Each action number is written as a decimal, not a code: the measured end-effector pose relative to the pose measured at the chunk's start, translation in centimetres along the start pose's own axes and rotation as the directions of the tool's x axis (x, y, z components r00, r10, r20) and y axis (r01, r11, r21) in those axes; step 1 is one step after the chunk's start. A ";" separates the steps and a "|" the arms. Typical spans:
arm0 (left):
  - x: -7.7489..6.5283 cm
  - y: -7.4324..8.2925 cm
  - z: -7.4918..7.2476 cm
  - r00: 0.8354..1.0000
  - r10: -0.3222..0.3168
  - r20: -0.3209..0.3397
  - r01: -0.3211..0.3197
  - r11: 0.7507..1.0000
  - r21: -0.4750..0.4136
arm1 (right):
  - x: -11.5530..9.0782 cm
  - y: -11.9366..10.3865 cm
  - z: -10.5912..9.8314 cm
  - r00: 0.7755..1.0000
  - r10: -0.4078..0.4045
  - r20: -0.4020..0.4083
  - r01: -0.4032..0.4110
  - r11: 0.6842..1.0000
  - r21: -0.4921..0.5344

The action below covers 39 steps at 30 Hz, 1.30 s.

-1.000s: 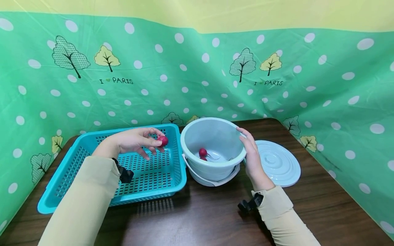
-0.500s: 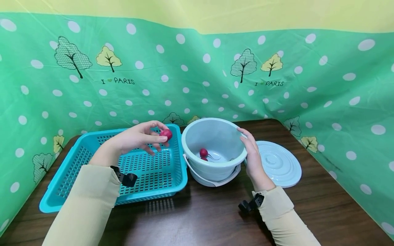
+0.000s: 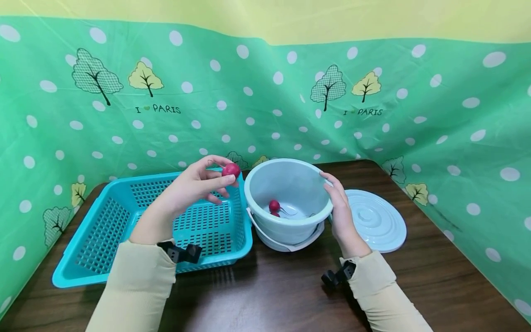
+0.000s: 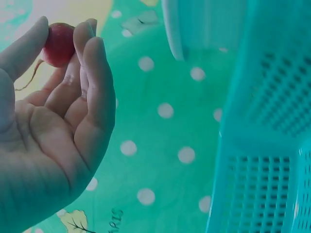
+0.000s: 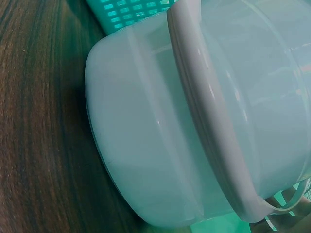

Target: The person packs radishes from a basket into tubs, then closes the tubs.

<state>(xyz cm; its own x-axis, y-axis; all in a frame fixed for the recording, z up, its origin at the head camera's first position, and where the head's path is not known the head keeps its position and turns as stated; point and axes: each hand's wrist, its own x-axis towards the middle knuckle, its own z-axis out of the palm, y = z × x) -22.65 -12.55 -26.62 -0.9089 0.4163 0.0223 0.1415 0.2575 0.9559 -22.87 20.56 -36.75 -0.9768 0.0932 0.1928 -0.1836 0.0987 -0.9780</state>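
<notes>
My left hand (image 3: 192,186) pinches a red radish (image 3: 231,170) between thumb and fingertips, above the blue basket's right end and left of the bucket's rim. In the left wrist view, a thin root trails from that radish (image 4: 59,45). My right hand (image 3: 341,210) holds the right side of the pale blue bucket (image 3: 288,230), with fingertips over its rim. Inside the bucket lie two red radishes (image 3: 274,205), one partly hidden by the near wall. The right wrist view shows the bucket's side and its handle (image 5: 209,111) close up.
A blue perforated basket (image 3: 244,249) stands left of the bucket, close against it. The round pale blue lid (image 3: 375,221) lies on the dark wooden table (image 3: 265,295) to the right. A green dotted curtain (image 3: 249,92) hangs behind and along the sides.
My left hand has lifted the radish and carried it rightward, from above the basket toward the bucket's rim. The right hand and the bucket have stayed put.
</notes>
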 end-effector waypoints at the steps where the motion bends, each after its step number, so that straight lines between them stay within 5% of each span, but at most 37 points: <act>1: -0.2 0.1 0.4 1.000 0.014 0.000 -0.014 1.000 -0.015 | 0.0 0.0 0.0 1.000 0.001 -0.001 -0.001 1.000 -0.001; 8: -1.3 0.2 3.1 0.994 0.106 -0.006 -0.106 0.987 -0.119 | 0.0 -0.1 0.0 1.000 -0.003 -0.003 0.003 1.000 -0.006; 18: -1.8 -0.1 5.5 0.990 0.136 -0.029 -0.139 0.972 -0.190 | 0.0 -0.1 0.0 1.000 -0.004 0.004 0.004 1.000 -0.010; 39: -2.4 -2.4 6.7 0.975 0.195 -0.111 -0.218 0.938 -0.268 | -0.1 -0.1 0.0 1.000 -0.001 0.003 0.001 1.000 -0.009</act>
<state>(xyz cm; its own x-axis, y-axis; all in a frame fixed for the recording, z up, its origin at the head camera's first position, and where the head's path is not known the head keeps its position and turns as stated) -18.18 -8.38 -30.94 -0.9019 0.3587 0.2405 0.2259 -0.0829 0.9706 -22.71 20.49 -36.69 -0.9769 0.0898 0.1937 -0.1839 0.1075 -0.9771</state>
